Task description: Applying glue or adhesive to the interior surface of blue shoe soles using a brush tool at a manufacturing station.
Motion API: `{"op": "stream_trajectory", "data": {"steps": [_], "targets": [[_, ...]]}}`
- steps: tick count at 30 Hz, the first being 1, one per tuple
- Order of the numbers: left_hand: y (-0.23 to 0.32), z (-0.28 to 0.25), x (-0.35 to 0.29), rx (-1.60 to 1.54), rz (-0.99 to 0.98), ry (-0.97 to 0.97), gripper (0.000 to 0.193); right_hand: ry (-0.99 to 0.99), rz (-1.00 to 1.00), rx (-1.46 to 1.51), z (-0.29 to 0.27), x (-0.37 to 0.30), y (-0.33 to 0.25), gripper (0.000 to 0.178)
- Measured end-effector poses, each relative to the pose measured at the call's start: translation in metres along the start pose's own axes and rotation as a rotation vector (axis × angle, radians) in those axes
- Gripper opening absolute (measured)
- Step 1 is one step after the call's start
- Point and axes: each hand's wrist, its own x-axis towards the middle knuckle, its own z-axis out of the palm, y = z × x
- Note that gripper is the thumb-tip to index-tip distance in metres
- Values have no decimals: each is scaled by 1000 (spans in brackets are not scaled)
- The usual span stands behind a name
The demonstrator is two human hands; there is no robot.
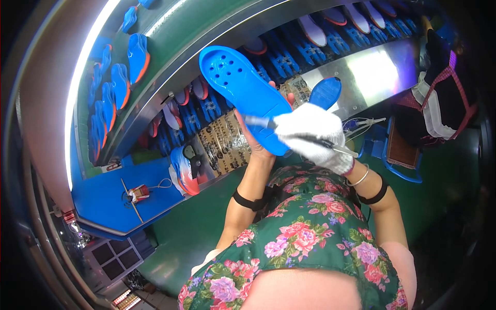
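Here's the bare left hand (258, 146), cradling a large bright-blue, foot-shaped sole (248, 88) with round holes at its far end. Over its near half, the right hand (310, 133), in a white knitted glove, is closed around a slim brush-like tool (266, 122); the tip is blurred, so contact can't be told. A smaller dark-blue oval piece (325, 93) lies just beyond the glove on the long metal ledge (354, 85).

Out to the left, on the blue-topped counter (103, 206), sits a small reddish-brown pot (138, 194), a thin stick across it reaching toward the near edge; its contents can't be made out. At the counter's right end stands a blue, white and coral shoe-shaped piece (182, 170).

Behind, blue racks (284, 61) and pale soles (311, 31) line the ledge; blue-and-orange soles (137, 58) fill the green shelf (170, 39). Below, green floor (181, 243); to the right, a blue-framed stool (403, 173).
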Motion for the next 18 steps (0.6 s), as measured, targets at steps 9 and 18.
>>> {"op": "stream_trajectory", "data": {"steps": [9, 18], "targets": [[22, -12, 8, -13, -163, -269, 104, -98, 29, 105, -3, -8, 3, 20], [33, -12, 9, -15, -258, -182, 110, -132, 209, 299, -2, -18, -3, 14]]}}
